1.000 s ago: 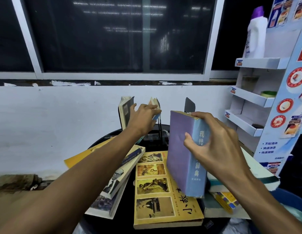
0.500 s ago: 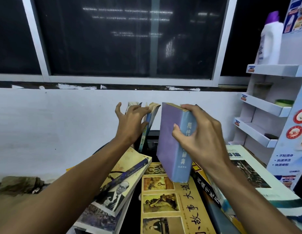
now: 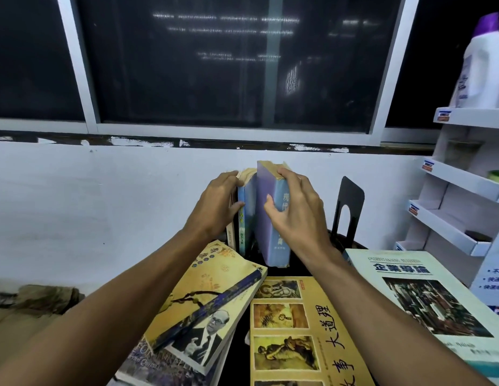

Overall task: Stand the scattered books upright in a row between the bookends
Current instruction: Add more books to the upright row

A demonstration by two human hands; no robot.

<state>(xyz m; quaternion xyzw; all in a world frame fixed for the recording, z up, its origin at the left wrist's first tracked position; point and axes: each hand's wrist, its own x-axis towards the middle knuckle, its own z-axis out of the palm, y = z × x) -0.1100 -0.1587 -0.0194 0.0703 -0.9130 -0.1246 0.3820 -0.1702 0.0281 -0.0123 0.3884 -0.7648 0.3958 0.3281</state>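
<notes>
While the right hand clasps one purple book upright, thumb on its cover, the left hand holds two standing books just beside it, with one black bookend apart at right and four flat books nearer.

Both arms reach forward, the left forearm from the lower left and the right forearm from the lower right, so the hands sit close side by side. The left hand clasps the standing books, fingers along their left side, thumb on a spine. Just right of it, the right hand grips the purple book, fingers hooked over its top, thumb on its left cover.
</notes>
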